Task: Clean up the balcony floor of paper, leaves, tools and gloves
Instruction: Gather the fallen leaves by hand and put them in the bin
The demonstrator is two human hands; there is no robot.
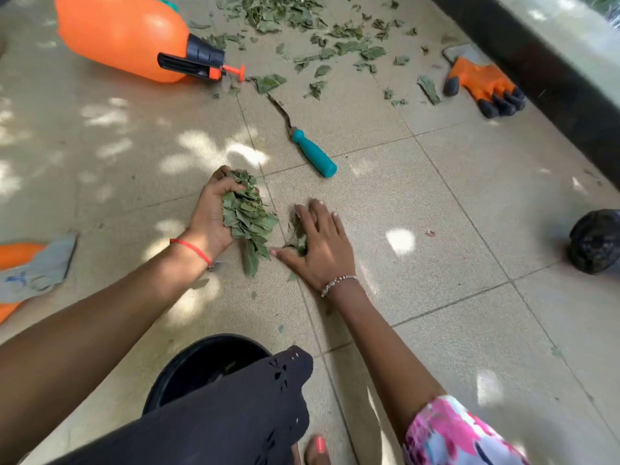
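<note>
My left hand [209, 216] is cupped around a thick bunch of green leaves [248, 216] just above the tiled floor. My right hand [318, 241] lies flat on the floor beside it, fingers spread, pressing on a small clump of leaves [299, 234]. More leaves [302, 31] are scattered at the top of the view. A tool with a teal handle [313, 152] and a thin dark blade lies beyond my hands. An orange and black glove [483, 87] lies at the upper right. A grey and orange glove [30, 266] lies at the left edge.
A large orange sprayer bottle [124, 35] lies on its side at the top left. A black bucket [204, 367] stands near my knee, partly hidden by dark clothing. A dark round pot [595, 241] sits at the right edge. A dark wall base [553, 68] runs along the right.
</note>
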